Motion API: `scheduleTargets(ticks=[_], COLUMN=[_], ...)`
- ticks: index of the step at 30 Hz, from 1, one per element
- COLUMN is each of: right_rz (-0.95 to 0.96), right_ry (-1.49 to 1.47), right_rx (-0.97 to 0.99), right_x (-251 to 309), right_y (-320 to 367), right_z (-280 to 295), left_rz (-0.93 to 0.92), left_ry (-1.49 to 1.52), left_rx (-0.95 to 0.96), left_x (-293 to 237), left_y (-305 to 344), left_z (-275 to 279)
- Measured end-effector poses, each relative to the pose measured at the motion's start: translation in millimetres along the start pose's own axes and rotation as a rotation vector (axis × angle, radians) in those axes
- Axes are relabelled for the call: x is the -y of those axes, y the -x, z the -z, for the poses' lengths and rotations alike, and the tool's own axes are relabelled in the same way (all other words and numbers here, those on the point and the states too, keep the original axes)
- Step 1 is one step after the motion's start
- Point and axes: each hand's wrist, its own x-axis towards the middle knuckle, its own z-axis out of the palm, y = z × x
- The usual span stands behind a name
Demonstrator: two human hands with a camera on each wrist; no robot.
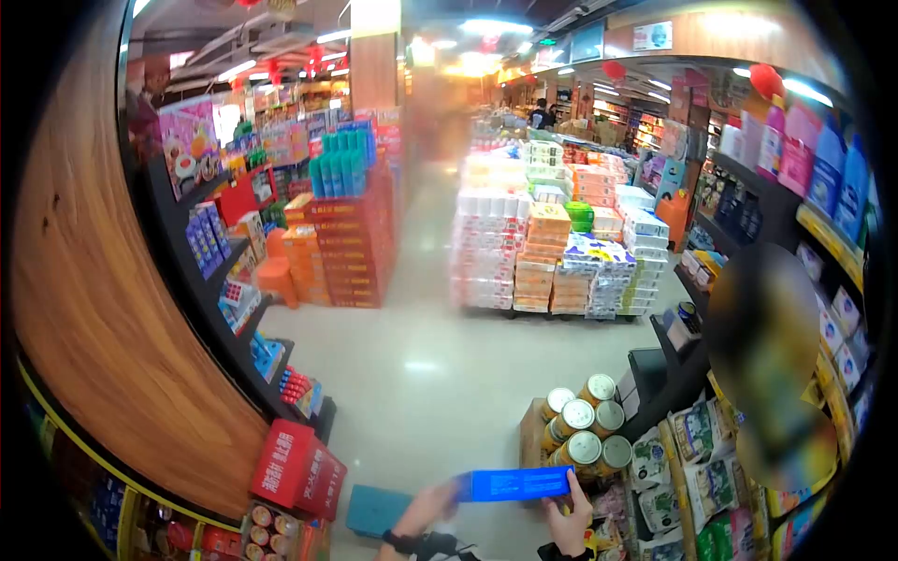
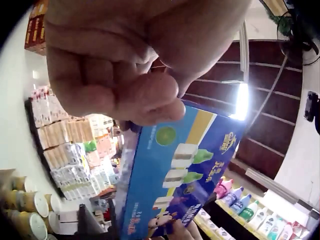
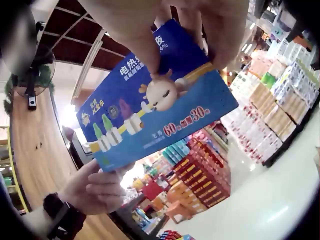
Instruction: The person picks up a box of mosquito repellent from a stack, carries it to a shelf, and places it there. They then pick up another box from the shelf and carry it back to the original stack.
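A flat blue carton (image 1: 519, 484), printed with small bottles and a sleeping cartoon baby, is held level between both hands in front of the body. The left hand (image 1: 432, 506) grips its left end; in the left wrist view the curled fingers (image 2: 150, 97) lie over the carton's edge. At the other end, the right hand (image 1: 569, 516) pinches the carton, and its thumb (image 3: 142, 52) presses on the printed face in the right wrist view. The printing suggests a mosquito-repellent liquid refill pack. From the head, a plain blue side with fine text shows.
Several lidded tins (image 1: 580, 447) stand stacked on the right, beside shelves of bagged goods (image 1: 706, 477). Red boxes (image 1: 299, 467) and a teal box (image 1: 377, 510) sit low on the left. Piles of tissue packs (image 1: 552, 252) rise beyond the pale floor (image 1: 421, 374).
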Motion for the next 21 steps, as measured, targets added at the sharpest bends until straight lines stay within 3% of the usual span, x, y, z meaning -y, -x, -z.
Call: scheduleTargets(ticks=[4, 9, 13, 14, 15, 17, 19, 21], right_rz=[0.036, 0.164, 0.07, -0.005, 0.138, -0.062, -0.01, -0.082], right_ry=[0.01, 0.119, 0.005, -0.124, -0.124, -0.319, -0.106, -0.194], right_rx=[0.061, 0.132, 0.187, 0.196, 0.147, 0.17, 0.218, 0.219], right_x=[-32, -18, -12, -32, -33, -40, -26, -47], right_y=[-61, -134, -171, -176, -189, -206, -230, -255], right_z=[-32, -96, -146, -156, -171, -189, -194, -205], left_rz=[-0.011, -0.108, -0.162, -0.148, -0.154, -0.115, -0.141, -0.117], left_ry=[0.019, 0.18, 0.231, 0.202, 0.158, 0.255, 0.22, 0.178], left_rx=[0.028, -0.028, -0.133, -0.155, -0.184, -0.107, -0.097, -0.099], left_x=[-18, -47, -52, -34, -23, -39, -63, -71], left_y=[-54, -92, -122, -132, -151, -163, -179, -203], left_z=[33, 82, 116, 126, 141, 157, 162, 169])
